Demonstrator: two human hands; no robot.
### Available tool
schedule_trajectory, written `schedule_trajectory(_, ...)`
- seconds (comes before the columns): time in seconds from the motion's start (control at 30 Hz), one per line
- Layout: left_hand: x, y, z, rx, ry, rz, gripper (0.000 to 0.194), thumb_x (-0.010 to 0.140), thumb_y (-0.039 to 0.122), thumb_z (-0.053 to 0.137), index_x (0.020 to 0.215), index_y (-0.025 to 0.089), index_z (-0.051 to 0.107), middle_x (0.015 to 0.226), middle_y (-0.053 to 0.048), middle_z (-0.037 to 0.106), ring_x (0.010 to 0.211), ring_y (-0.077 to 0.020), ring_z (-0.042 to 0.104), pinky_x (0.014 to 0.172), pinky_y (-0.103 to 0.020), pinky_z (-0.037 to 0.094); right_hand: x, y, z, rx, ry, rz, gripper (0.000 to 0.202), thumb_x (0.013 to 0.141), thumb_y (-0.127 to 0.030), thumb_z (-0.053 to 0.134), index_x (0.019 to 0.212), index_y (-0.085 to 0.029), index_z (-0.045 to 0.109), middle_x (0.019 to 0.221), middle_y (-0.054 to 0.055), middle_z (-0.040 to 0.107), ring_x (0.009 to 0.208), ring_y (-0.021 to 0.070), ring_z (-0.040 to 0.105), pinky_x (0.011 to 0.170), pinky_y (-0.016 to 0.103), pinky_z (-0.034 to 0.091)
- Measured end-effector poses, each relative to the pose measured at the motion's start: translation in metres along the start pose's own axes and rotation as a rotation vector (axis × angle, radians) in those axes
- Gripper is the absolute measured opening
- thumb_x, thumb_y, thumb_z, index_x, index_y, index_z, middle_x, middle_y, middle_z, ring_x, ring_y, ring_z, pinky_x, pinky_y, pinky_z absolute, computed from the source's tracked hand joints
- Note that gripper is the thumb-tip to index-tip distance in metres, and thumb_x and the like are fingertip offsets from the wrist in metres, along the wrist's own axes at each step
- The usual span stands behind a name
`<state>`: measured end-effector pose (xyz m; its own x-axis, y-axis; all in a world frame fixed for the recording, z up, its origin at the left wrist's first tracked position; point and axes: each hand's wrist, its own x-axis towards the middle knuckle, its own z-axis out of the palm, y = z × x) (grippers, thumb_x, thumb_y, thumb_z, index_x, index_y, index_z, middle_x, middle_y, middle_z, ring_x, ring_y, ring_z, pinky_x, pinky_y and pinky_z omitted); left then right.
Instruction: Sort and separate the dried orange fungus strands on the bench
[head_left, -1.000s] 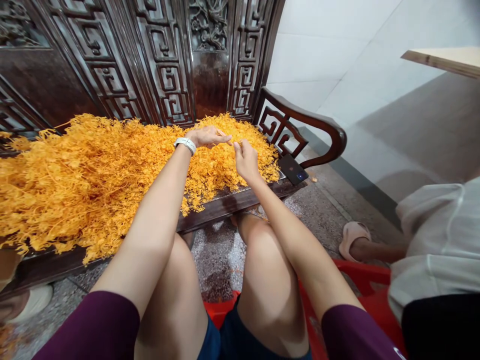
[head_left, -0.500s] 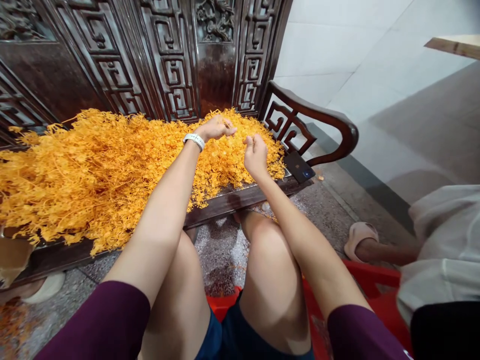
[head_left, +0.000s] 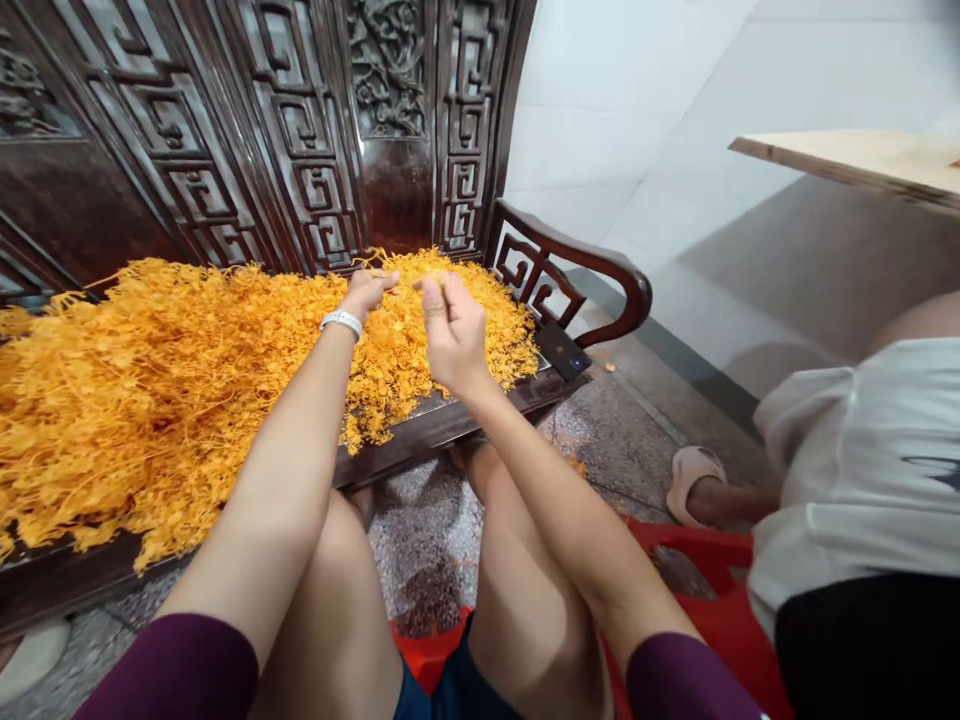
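A large heap of orange, stringy sprigs [head_left: 187, 390] spreads over the seat of a dark carved wooden bench [head_left: 405, 440]. Above its right part, my left hand [head_left: 369, 290] is closed in a pinch, its wrist wearing a white watch band. Whatever lies between those fingertips is too small to make out. Just to the right, a short distance away, my right hand [head_left: 456, 335] is raised with thumb and fingers pressed together. A bit of orange sprig [head_left: 430, 280] shows at its fingertips, blending with the heap behind.
A dark phone [head_left: 564, 350] lies at the bench's right end by the curved armrest [head_left: 600, 255]. On the right sits a person in light shorts [head_left: 862, 450] near a red plastic stool [head_left: 697, 600]. A wooden board [head_left: 847, 165] juts out at upper right.
The view has turned to the right and up, so the bench sits further left and lower. My right hand has come up closer to the camera; both hands remain pinched.
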<state>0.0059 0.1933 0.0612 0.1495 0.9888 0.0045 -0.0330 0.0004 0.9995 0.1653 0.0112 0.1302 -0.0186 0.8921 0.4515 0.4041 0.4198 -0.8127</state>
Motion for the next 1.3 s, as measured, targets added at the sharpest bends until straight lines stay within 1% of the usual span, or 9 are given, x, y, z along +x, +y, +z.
schedule_trajectory(0.13, -0.005, 0.017, -0.022, -0.083, 0.136, -0.062, 0.023, 0.104, 0.030, 0.064, 0.087, 0.016, 0.057, 0.064, 0.003, 0.058, 0.047, -0.0041, 0.018, 0.046, -0.025, 0.012, 0.022, 0.046, 0.004, 0.289, 0.053, 0.446, 0.060, 0.103, -0.068, 0.038, 0.147, -0.027, 0.047, 0.134, 0.016, 0.060, 0.089, 0.0218, 0.066, 0.070, 0.035, 0.056)
schedule_trajectory(0.23, -0.009, 0.043, -0.024, -0.150, 0.113, -0.053, 0.022, 0.106, 0.029, 0.058, 0.088, 0.016, 0.059, 0.073, 0.001, 0.063, 0.044, -0.0024, 0.019, 0.044, -0.023, 0.014, 0.026, 0.083, 0.008, 0.240, -0.068, 0.698, 0.054, 0.094, -0.056, 0.064, 0.132, -0.018, 0.056, 0.118, 0.016, 0.066, 0.077, 0.0200, 0.063, 0.062, 0.033, 0.055)
schedule_trajectory(0.37, -0.012, 0.070, -0.012, -0.168, -0.004, 0.031, 0.024, 0.098, 0.032, 0.070, 0.083, 0.017, 0.059, 0.083, -0.002, 0.068, 0.044, -0.0017, 0.025, 0.043, -0.021, 0.017, 0.027, 0.094, 0.015, 0.249, -0.035, 0.623, 0.032, 0.091, -0.038, 0.070, 0.115, -0.018, 0.061, 0.109, 0.010, 0.068, 0.074, 0.0150, 0.060, 0.061, 0.026, 0.052)
schedule_trajectory(0.53, -0.017, 0.079, 0.015, 0.077, -0.273, 0.112, 0.026, 0.089, 0.033, 0.082, 0.077, 0.016, 0.066, 0.077, -0.004, 0.068, 0.046, -0.0025, 0.027, 0.046, -0.025, 0.014, 0.038, 0.078, 0.015, 0.520, 0.062, 0.428, 0.038, 0.097, -0.048, 0.066, 0.125, -0.025, 0.057, 0.117, 0.009, 0.070, 0.074, 0.0121, 0.065, 0.066, 0.026, 0.055)
schedule_trajectory(0.67, -0.021, 0.078, 0.034, 0.215, -0.366, 0.126, 0.024, 0.086, 0.028, 0.085, 0.074, 0.014, 0.070, 0.077, -0.007, 0.069, 0.047, -0.0030, 0.031, 0.048, -0.028, 0.013, 0.036, 0.077, 0.010, 0.604, 0.118, 0.405, 0.023, 0.101, -0.047, 0.062, 0.108, -0.025, 0.058, 0.103, 0.006, 0.072, 0.076, 0.0127, 0.066, 0.072, 0.028, 0.056)
schedule_trajectory(0.93, -0.009, 0.077, 0.051, 0.256, 0.017, 0.128, 0.034, 0.095, 0.031, 0.076, 0.070, 0.012, 0.064, 0.065, -0.004, 0.063, 0.043, -0.0032, 0.027, 0.045, -0.025, 0.016, 0.032, 0.072, 0.011, 0.773, 0.043, 0.422, 0.023, 0.098, -0.018, 0.062, 0.075, -0.018, 0.062, 0.071, 0.000, 0.063, 0.061, 0.0078, 0.054, 0.064, 0.023, 0.046)
schedule_trajectory(1.03, 0.000, 0.074, 0.041, 0.176, 0.239, 0.093, 0.033, 0.102, 0.025, 0.064, 0.071, 0.015, 0.057, 0.061, 0.001, 0.056, 0.042, -0.0030, 0.026, 0.045, -0.024, 0.018, 0.027, 0.056, 0.017, 0.686, -0.145, 0.331, 0.023, 0.092, -0.014, 0.067, 0.069, -0.018, 0.064, 0.068, 0.000, 0.064, 0.061, 0.0092, 0.055, 0.062, 0.025, 0.044)
schedule_trajectory(1.17, 0.003, 0.070, 0.012, 0.072, 0.234, 0.058, 0.024, 0.099, 0.030, 0.067, 0.080, 0.016, 0.061, 0.064, 0.003, 0.058, 0.040, -0.0024, 0.024, 0.045, -0.025, 0.017, 0.016, 0.033, 0.020, 0.590, -0.531, 0.200, 0.019, 0.090, -0.022, 0.075, 0.072, -0.018, 0.070, 0.069, 0.002, 0.067, 0.064, 0.0126, 0.058, 0.065, 0.030, 0.047)
schedule_trajectory(1.3, 0.001, 0.067, -0.007, 0.001, 0.255, 0.038, 0.021, 0.096, 0.034, 0.072, 0.087, 0.016, 0.064, 0.073, 0.001, 0.063, 0.040, -0.0011, 0.022, 0.044, -0.026, 0.017, 0.021, 0.034, 0.017, 0.764, -0.306, 0.368, 0.025, 0.098, -0.043, 0.069, 0.088, -0.020, 0.072, 0.075, 0.003, 0.064, 0.062, 0.0130, 0.052, 0.066, 0.033, 0.046)
